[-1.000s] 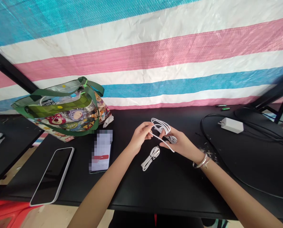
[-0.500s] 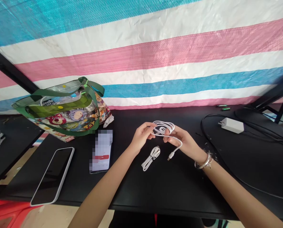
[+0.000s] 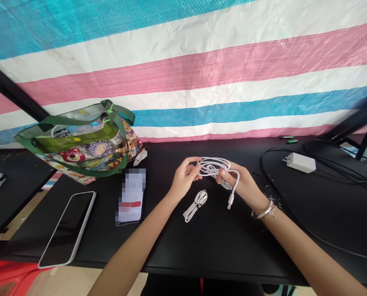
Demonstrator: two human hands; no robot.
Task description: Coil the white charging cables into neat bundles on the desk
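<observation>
Between my two hands a white charging cable (image 3: 212,164) is held in loose coils above the table. My left hand (image 3: 186,174) pinches the left side of the loops with thumb and fingers. On the other side my right hand (image 3: 235,179) is closed round the coils, its thumb pressing on them. One plug end (image 3: 230,201) of this cable dangles below the right hand. Just under the hands lies a second white cable (image 3: 195,205), folded into a bundle and tied with a dark tie.
Left of my arm lie a phone with a lit screen (image 3: 132,197) and a white-edged dark phone (image 3: 68,230). A cartoon tote bag (image 3: 87,148) stands behind them. At right are a white power adapter (image 3: 301,163) and a long black cord (image 3: 289,213) on the black table (image 3: 171,246).
The coils have spread wider between my hands. My right hand has turned, its thumb now over the loops, and the dangling plug has swung right to point downward.
</observation>
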